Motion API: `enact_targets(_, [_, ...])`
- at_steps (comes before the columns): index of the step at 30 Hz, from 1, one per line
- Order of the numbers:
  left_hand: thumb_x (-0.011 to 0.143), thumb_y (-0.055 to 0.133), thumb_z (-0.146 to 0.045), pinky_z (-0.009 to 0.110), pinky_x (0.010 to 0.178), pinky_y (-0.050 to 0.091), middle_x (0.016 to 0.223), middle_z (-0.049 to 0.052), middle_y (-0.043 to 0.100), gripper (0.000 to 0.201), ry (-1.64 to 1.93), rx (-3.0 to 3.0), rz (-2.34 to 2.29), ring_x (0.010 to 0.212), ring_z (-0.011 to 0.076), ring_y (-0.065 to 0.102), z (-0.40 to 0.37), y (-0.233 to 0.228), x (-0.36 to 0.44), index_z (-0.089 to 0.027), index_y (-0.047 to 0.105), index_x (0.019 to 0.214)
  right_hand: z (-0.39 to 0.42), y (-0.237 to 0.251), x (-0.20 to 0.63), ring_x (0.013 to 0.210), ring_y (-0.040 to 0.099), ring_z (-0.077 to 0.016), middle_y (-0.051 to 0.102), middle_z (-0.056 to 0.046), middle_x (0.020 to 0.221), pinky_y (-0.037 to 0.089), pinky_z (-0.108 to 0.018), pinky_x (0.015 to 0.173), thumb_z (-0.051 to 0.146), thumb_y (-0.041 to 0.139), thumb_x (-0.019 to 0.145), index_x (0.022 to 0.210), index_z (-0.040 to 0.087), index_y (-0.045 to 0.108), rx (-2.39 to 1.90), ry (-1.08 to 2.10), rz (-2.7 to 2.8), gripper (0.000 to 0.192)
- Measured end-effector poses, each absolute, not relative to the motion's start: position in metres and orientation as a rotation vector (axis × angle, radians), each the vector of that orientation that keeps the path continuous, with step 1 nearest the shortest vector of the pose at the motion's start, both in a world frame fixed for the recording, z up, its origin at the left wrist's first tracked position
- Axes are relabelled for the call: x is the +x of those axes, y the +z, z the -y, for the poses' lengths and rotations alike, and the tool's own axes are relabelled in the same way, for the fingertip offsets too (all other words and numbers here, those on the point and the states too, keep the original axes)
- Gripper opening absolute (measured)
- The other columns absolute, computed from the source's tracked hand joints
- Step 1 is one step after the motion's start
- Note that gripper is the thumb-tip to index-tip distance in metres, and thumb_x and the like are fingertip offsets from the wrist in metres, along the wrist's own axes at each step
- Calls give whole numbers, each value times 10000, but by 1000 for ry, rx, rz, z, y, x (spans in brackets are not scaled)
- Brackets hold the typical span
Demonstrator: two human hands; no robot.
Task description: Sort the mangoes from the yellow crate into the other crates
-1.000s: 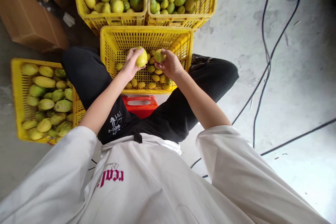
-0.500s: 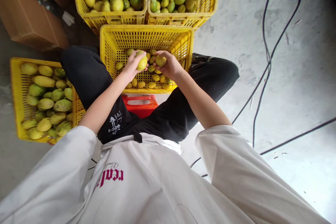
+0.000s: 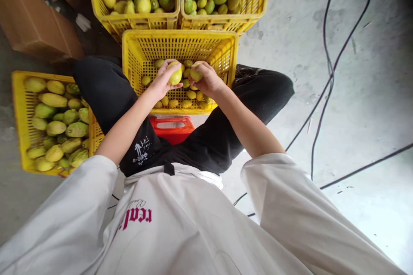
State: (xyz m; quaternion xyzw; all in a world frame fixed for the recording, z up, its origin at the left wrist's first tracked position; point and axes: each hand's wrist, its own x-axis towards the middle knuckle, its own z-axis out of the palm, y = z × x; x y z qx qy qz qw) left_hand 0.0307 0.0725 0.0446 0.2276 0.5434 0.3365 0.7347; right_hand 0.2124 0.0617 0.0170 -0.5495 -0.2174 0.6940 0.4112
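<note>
Above the middle yellow crate (image 3: 180, 34), both of my hands are closed on fruit. My left hand (image 3: 161, 80) wraps a yellow-green lemon (image 3: 175, 74), thumb across its top and fingers beneath it. A second lemon (image 3: 195, 74) is in my right hand (image 3: 209, 80), partly covered by the fingers. A small gap separates the two lemons. Below them, several smaller yellow lemons (image 3: 186, 103) lie scattered on the crate's slotted bottom. My hands hide some of these.
Two yellow crates, left (image 3: 137, 18) and right (image 3: 222, 19), full of green and yellow lemons, adjoin the middle crate's far side. Another filled crate (image 3: 19, 122) stands at left. Cardboard boxes (image 3: 35, 17) are upper left. A red plastic object (image 3: 177, 137) sits between my legs. Black cables (image 3: 332, 75) cross the floor.
My right hand has turned slightly, and its fingers now cover more of the top of its lemon. My left hand has hardly moved and keeps its lemon.
</note>
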Motion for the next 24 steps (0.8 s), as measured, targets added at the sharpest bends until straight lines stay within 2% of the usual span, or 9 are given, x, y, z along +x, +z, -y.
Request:
enact_targets(4, [991, 842, -291, 308, 833, 653, 1078, 40, 765, 218, 705, 469, -1185, 1142, 285, 826, -70, 45, 32, -275, 674, 1128, -60, 20, 213, 698, 622, -157, 615, 36, 901, 430, -221, 492, 513, 950, 877, 1002, 305, 440, -1412, 1780, 554, 565])
enact_targets(8, [1017, 831, -368, 363, 925, 665, 1057, 42, 790, 243, 694, 439, -1214, 1228, 310, 811, -70, 47, 33, -298, 686, 1200, -61, 17, 216, 657, 593, -149, 592, 51, 868, 404, -216, 479, 518, 952, 891, 1021, 313, 439, -1388, 1806, 581, 567])
enact_targets(11, [1104, 685, -360, 348, 987, 650, 999, 41, 774, 102, 684, 413, -1220, 1246, 281, 792, -73, 46, 33, -273, 661, 1152, -61, 13, 217, 645, 597, -149, 585, 52, 844, 399, -215, 477, 504, 962, 880, 1023, 310, 468, -1407, 1810, 577, 551])
enact_targets(14, [1143, 539, -301, 366, 1006, 654, 1041, 33, 769, 100, 694, 371, -1217, 1244, 263, 798, -76, 42, 34, -254, 625, 1119, -61, 12, 216, 627, 576, -140, 602, 47, 837, 395, -212, 473, 479, 942, 891, 1015, 300, 493, -1428, 1809, 559, 498])
enact_targets(16, [1114, 598, -290, 385, 1003, 663, 1129, 26, 775, 36, 716, 372, -1216, 1269, 271, 799, -76, 38, 34, -264, 619, 1126, -61, 12, 216, 628, 577, -145, 613, 40, 836, 412, -221, 475, 476, 937, 897, 1010, 296, 505, -1429, 1814, 547, 481])
enact_targets(20, [998, 793, -222, 374, 1031, 647, 1194, 40, 764, 193, 767, 466, -1205, 1303, 264, 770, -74, 34, 34, -249, 617, 1071, -63, 14, 214, 690, 637, -187, 644, 15, 846, 512, -269, 518, 507, 913, 910, 999, 296, 529, -1419, 1844, 449, 447])
enact_targets(24, [1008, 778, -167, 332, 1056, 629, 1144, 57, 753, 171, 781, 534, -1203, 1312, 233, 752, -73, 30, 34, -226, 617, 998, -67, 13, 215, 816, 715, -233, 694, -15, 892, 598, -305, 597, 488, 796, 975, 1004, 295, 552, -1407, 1815, 330, 312])
